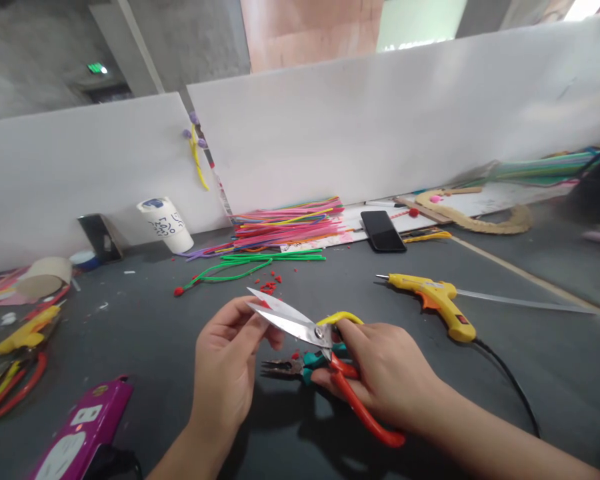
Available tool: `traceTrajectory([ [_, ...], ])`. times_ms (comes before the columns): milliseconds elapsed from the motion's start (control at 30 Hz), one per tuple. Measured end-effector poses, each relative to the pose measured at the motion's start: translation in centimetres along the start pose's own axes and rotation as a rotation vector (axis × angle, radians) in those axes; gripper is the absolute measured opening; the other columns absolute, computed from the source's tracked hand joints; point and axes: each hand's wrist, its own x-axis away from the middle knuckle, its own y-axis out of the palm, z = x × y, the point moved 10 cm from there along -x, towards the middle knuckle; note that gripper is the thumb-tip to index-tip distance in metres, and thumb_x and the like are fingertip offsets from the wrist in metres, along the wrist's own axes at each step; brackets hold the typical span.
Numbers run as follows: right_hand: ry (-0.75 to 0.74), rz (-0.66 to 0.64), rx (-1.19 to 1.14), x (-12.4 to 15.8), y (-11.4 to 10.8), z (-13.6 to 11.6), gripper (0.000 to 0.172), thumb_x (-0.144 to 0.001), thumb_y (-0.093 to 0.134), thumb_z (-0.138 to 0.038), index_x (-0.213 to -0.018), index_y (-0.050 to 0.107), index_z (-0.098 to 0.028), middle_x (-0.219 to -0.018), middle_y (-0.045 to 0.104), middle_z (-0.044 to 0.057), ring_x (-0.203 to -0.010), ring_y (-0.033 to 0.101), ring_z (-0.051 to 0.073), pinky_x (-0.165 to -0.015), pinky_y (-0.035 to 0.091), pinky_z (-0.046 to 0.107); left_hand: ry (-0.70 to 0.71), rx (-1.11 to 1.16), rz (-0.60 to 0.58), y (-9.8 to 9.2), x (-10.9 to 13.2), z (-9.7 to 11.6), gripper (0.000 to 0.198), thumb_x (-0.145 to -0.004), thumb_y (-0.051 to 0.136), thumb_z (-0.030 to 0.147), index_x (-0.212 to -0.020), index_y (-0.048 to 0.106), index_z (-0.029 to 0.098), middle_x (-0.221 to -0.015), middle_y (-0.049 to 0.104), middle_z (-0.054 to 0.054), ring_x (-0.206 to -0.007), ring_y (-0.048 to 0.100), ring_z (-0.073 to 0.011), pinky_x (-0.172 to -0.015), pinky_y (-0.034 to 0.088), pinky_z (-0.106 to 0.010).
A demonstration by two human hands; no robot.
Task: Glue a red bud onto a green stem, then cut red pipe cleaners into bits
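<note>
My right hand [387,370] is closed around the handles of a pair of scissors [300,327]. One handle is red, the other yellow, and the blades are parted, pointing left. Between the blades shows a small red piece [266,304], pinched in the fingertips of my left hand [230,353]; its full shape is hidden. Below the scissors lie teal-handled pliers [285,368], partly covered by my right hand. Just beyond my left hand, small red scraps [270,285] are scattered on the dark table [170,347].
Green pipe cleaners [260,259] and a pink bundle [290,227] lie at the back beside a phone [384,232]. To the right rests a yellow glue gun [437,300] with its cord. A purple power strip [87,427] and another pair of scissors [35,383] occupy the left.
</note>
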Motion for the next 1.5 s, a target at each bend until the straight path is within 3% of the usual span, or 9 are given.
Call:
traceTrajectory([
  [1233, -0.018, 0.041, 0.004, 0.0, -0.2, -0.2, 0.038, -0.082, 0.037, -0.049, -0.064, 0.047, -0.018, -0.049, 0.052, 0.001, -0.041, 0.046, 0.013, -0.044, 0.019, 0.025, 0.004, -0.019, -0.042, 0.5, -0.1, 0.6, 0.008, -0.074, 0.060, 0.013, -0.072, 0.066, 0.017, -0.059, 0.063, 0.002, -0.051, 0.055, -0.0063, -0.047, 0.044, -0.015],
  [1367, 0.070, 0.049, -0.164, -0.2, -0.5, 0.7, 0.030, -0.076, 0.048, -0.043, -0.058, 0.042, -0.019, -0.046, 0.044, -0.003, -0.040, 0.038, 0.010, -0.043, 0.020, 0.023, -0.058, -0.006, -0.086, 0.8, -0.2, -0.2, 0.005, -0.074, 0.060, 0.014, -0.073, 0.064, 0.016, -0.059, 0.063, 0.002, -0.051, 0.055, -0.0061, -0.048, 0.044, -0.015],
  [1500, 0.235, 0.001, -0.607, -0.4, -0.1, 1.9, 0.020, -0.073, 0.050, -0.027, -0.057, 0.042, -0.019, -0.050, 0.040, -0.005, -0.046, 0.037, 0.008, -0.044, 0.027, 0.018, -0.304, -0.003, -0.238, 2.4, 0.5, -3.1, 0.003, -0.074, 0.061, 0.017, -0.072, 0.061, 0.014, -0.058, 0.063, 0.001, -0.047, 0.055, -0.0068, -0.045, 0.043, -0.016],
])
